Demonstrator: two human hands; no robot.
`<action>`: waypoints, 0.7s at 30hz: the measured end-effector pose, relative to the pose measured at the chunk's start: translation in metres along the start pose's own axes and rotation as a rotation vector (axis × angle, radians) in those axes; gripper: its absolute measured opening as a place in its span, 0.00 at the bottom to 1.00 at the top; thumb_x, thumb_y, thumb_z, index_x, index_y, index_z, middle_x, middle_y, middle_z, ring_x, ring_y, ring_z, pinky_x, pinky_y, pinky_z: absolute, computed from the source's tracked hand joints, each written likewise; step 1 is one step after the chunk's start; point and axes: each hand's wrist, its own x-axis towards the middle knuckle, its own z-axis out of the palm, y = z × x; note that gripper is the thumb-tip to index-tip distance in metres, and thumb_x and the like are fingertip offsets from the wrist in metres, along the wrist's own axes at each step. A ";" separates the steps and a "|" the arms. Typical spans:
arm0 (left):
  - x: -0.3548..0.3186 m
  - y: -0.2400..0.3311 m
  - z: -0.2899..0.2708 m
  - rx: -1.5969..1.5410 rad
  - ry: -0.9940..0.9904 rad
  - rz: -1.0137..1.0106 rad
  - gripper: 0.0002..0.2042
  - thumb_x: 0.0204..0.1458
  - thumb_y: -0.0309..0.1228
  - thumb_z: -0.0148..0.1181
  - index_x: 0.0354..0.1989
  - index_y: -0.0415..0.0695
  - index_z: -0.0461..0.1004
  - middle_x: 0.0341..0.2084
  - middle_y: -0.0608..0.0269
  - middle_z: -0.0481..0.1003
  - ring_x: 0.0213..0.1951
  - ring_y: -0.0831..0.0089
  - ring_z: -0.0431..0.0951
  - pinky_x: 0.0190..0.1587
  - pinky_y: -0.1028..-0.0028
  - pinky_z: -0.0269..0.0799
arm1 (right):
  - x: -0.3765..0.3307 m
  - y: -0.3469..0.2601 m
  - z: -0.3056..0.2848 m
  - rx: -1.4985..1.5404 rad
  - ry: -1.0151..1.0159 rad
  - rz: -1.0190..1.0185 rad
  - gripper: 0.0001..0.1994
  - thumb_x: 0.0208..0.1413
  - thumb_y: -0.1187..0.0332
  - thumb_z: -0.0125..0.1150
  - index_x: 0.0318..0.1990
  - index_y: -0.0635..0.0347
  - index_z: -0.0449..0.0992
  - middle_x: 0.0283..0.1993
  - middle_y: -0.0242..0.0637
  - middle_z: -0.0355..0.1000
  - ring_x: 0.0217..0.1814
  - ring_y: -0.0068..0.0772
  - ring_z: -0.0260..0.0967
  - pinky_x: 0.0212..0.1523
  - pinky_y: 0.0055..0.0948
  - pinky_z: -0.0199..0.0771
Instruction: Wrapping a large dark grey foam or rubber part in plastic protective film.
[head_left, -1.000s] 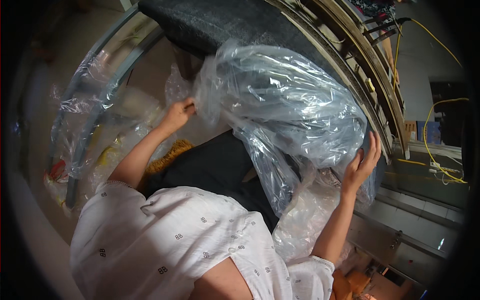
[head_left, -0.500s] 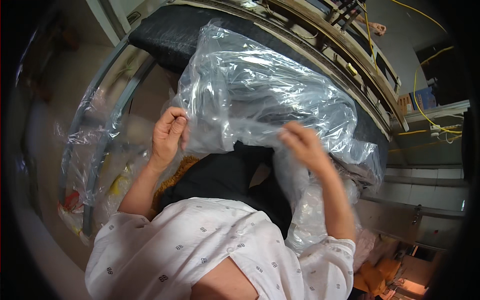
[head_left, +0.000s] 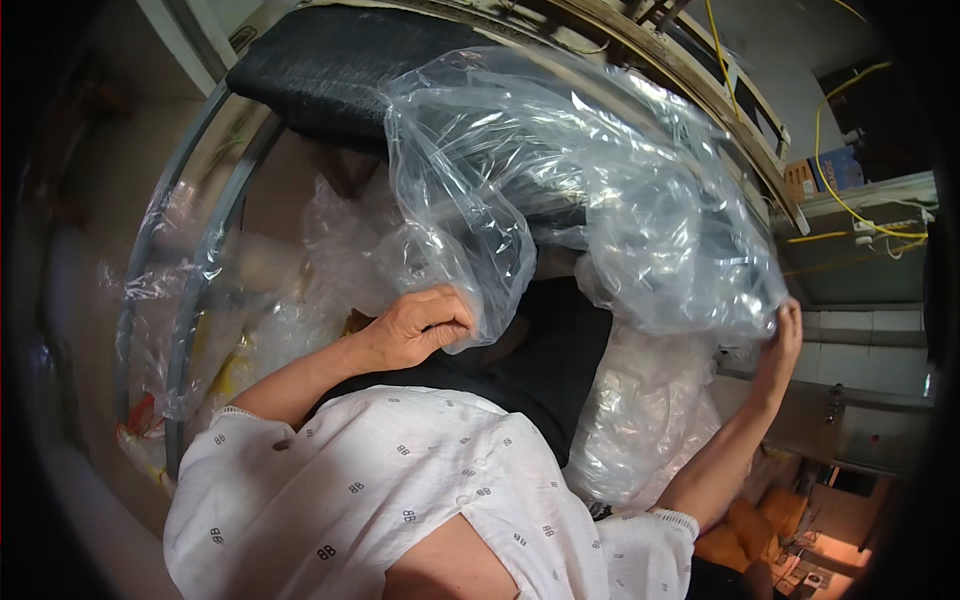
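Observation:
A large clear plastic sheet or bag point(head_left: 640, 220), crumpled and shiny, spreads over the black-covered bench in front of me and hangs toward my lap. My left hand point(head_left: 425, 322) pinches its near left edge, close above my dark trousers. Far out to the right, my right hand point(head_left: 787, 330) grips the sheet's right end, its arm stretched out. Between the two hands the near edge sags apart, leaving a gap over my lap. Whether the plastic is one layer or several I cannot tell.
The black bench cover point(head_left: 310, 70) shows at the far left, with a wooden and metal frame point(head_left: 690, 75) behind it. More clear plastic point(head_left: 640, 420) is heaped right of my legs. Grey curved rails point(head_left: 205, 260) stand at left. A yellow cable point(head_left: 822, 150) hangs at right.
My right hand has swung far out to the right with the plastic's end. My left hand has come nearer and to the right, pulling its edge along. The sheet has spread wider.

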 end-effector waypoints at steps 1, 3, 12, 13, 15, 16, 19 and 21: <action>-0.003 -0.001 0.000 -0.023 -0.013 -0.064 0.01 0.49 0.22 0.54 0.30 0.40 0.70 0.26 0.63 0.69 0.31 0.70 0.69 0.35 0.74 0.65 | -0.009 0.011 -0.006 -0.045 -0.060 0.029 0.07 0.54 0.63 0.53 0.36 0.54 0.69 0.27 0.18 0.61 0.25 0.09 0.53 0.23 0.12 0.49; -0.007 -0.003 0.002 -0.048 -0.026 -0.131 0.02 0.48 0.22 0.55 0.30 0.40 0.71 0.27 0.62 0.70 0.32 0.68 0.69 0.36 0.74 0.65 | -0.019 0.045 -0.034 -0.227 -0.059 0.048 0.08 0.54 0.66 0.51 0.39 0.57 0.69 0.30 0.22 0.63 0.28 0.12 0.57 0.25 0.13 0.53; -0.009 0.002 0.019 -0.031 -0.104 -0.105 0.04 0.48 0.23 0.56 0.32 0.40 0.71 0.31 0.58 0.70 0.34 0.63 0.71 0.37 0.71 0.67 | -0.097 -0.051 0.172 -0.212 -0.540 -0.580 0.13 0.43 0.80 0.53 0.40 0.64 0.73 0.39 0.44 0.70 0.38 0.35 0.67 0.39 0.26 0.66; -0.009 0.000 0.020 0.007 -0.127 -0.108 0.05 0.48 0.24 0.56 0.33 0.41 0.70 0.33 0.58 0.70 0.35 0.62 0.72 0.38 0.69 0.68 | -0.100 -0.051 0.203 -0.183 -0.608 -0.663 0.14 0.44 0.77 0.57 0.42 0.64 0.72 0.40 0.45 0.69 0.40 0.39 0.68 0.40 0.29 0.67; -0.003 0.009 0.026 0.026 -0.122 -0.101 0.04 0.48 0.24 0.56 0.33 0.41 0.70 0.33 0.58 0.70 0.35 0.61 0.72 0.37 0.68 0.68 | -0.100 -0.053 0.253 -0.195 -0.570 -0.802 0.15 0.44 0.71 0.61 0.41 0.64 0.71 0.40 0.47 0.69 0.42 0.46 0.67 0.40 0.32 0.68; 0.000 0.013 0.028 0.049 -0.100 -0.100 0.04 0.48 0.24 0.55 0.33 0.42 0.70 0.34 0.58 0.70 0.35 0.60 0.73 0.37 0.67 0.69 | -0.098 -0.052 0.273 -0.207 -0.531 -0.865 0.14 0.44 0.70 0.62 0.40 0.64 0.71 0.39 0.47 0.69 0.42 0.47 0.67 0.39 0.33 0.68; 0.001 0.015 0.025 0.154 -0.164 -0.043 0.05 0.46 0.25 0.57 0.32 0.43 0.71 0.32 0.59 0.71 0.34 0.60 0.73 0.36 0.67 0.70 | -0.090 -0.053 0.302 -0.315 -0.689 -0.727 0.10 0.46 0.69 0.60 0.35 0.63 0.71 0.31 0.44 0.71 0.35 0.45 0.68 0.32 0.34 0.67; 0.001 0.021 0.014 0.273 -0.189 0.008 0.04 0.44 0.28 0.59 0.29 0.45 0.73 0.26 0.61 0.72 0.30 0.63 0.74 0.33 0.69 0.70 | -0.088 -0.053 0.313 -0.240 -0.793 -0.553 0.09 0.47 0.70 0.59 0.35 0.64 0.70 0.29 0.42 0.70 0.30 0.36 0.66 0.30 0.29 0.65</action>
